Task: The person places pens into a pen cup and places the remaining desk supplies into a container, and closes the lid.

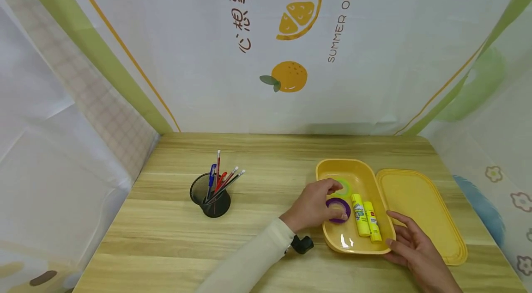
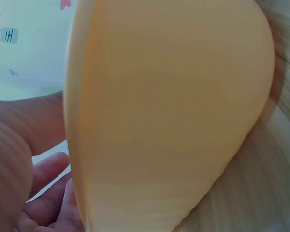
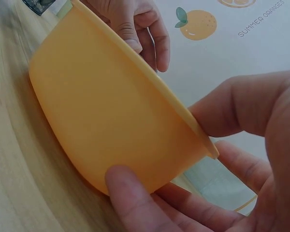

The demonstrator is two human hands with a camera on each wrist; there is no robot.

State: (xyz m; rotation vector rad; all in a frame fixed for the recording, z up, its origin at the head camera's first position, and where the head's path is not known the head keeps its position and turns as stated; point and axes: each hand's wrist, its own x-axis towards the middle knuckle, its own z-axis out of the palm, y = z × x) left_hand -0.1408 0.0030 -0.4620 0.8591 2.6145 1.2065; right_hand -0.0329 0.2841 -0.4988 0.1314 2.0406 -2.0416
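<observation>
A yellow plastic box point(image 1: 345, 246) stands at the right of the table, holding a purple tape roll point(image 1: 331, 218), a green tape roll point(image 1: 348, 186) and two yellow glue sticks point(image 1: 360, 215) point(image 1: 372, 222). My left hand point(image 1: 313, 203) reaches over its left rim, the thumb over the purple roll and the fingertips over the green one. In the left wrist view the box wall point(image 2: 174, 106) hides what lies under the fingers. My right hand point(image 1: 415, 251) holds the near right corner of the box; in the right wrist view its thumb point(image 3: 128, 193) lies against the outer wall.
A matching yellow lid point(image 1: 420, 210) lies flat to the right of the box. At the left, a black mesh pen cup point(image 1: 218, 206) holds several pencils and pens. A small black object point(image 1: 302, 245) sits by the left wrist. A printed curtain point(image 1: 199, 85) hangs behind the table.
</observation>
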